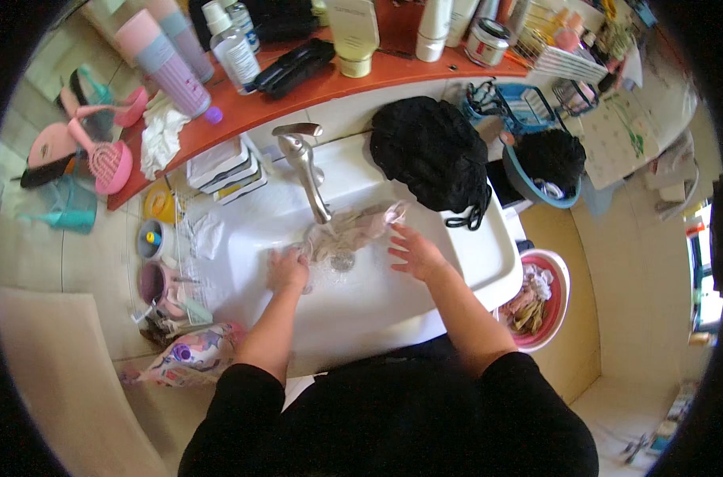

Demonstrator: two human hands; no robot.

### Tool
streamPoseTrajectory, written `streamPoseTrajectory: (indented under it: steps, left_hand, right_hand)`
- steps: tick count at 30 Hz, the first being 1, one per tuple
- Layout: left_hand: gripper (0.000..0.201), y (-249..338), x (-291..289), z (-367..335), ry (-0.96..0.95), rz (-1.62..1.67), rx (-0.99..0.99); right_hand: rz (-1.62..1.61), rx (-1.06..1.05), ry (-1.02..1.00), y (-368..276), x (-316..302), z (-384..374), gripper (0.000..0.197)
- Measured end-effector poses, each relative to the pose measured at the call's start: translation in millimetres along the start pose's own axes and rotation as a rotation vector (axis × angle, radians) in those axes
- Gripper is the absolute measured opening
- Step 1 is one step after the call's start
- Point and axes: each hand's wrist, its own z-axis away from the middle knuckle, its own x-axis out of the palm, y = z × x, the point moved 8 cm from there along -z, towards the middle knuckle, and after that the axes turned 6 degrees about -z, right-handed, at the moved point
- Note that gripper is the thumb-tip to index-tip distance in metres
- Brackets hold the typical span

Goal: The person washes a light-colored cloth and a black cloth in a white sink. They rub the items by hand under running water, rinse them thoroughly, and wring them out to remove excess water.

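**Left hand [288,270] and right hand [417,253] in the white sink [369,302], on either side of a crumpled beige cloth [353,230]**

Across the middle, the sink, broad and pale, with a rounded front and a wide rim. Along the lower edge, a black short-sleeved top [385,413], with both bare forearms reaching over the sink's front. Behind, curving through the upper part of the view, a long red shelf [393,70] crowded with bottles, tubes and cans.

On the sink's rear right corner, a heaped black garment [429,151]. Has dark loops at the edge nearest the right side. Lower and to the right, just beside the sink, a pink-and-white tub [563,290]. Holds a pile of pale and brownish clothes [528,298]. Farther back, a blue basin [528,183] with a dark bundle [548,159] inside.

In the sink bowl, below the spout, the beige cloth, bunched and stretched sideways, with the right end raised toward the rear. On the shelf's left part, a pink-and-grey can [167,67], tilted in view. Over the cloth, a metal tap [304,163].

Right fingers spread wide, without a grip, just beside the cloth's right end; cannot tell whether touching. Left fingers pointing down at the cloth's left edge, blurred; cannot tell how far open or whether gripping.

Smaller still, on the shelf: an upturned tube [353,36] and a dark-lidded jar [487,41]. In the bowl, just beside the cloth, a round drain [343,261]. Smallest, near the can's base, a purple cap [213,115].
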Motion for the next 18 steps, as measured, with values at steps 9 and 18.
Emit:
streamPoseTrajectory:
  steps: [9,18]
  left_hand:
    - [0.048,122,10,85,-0.208,-0.095,0.647]
    - [0.046,124,33,69,-0.381,1.001,0.147]
  right_hand:
    - [-0.220,0.245,0.368,66,-76,-8,0.063]
    - [-0.163,0.260,0.525,65,-42,2,0.064]
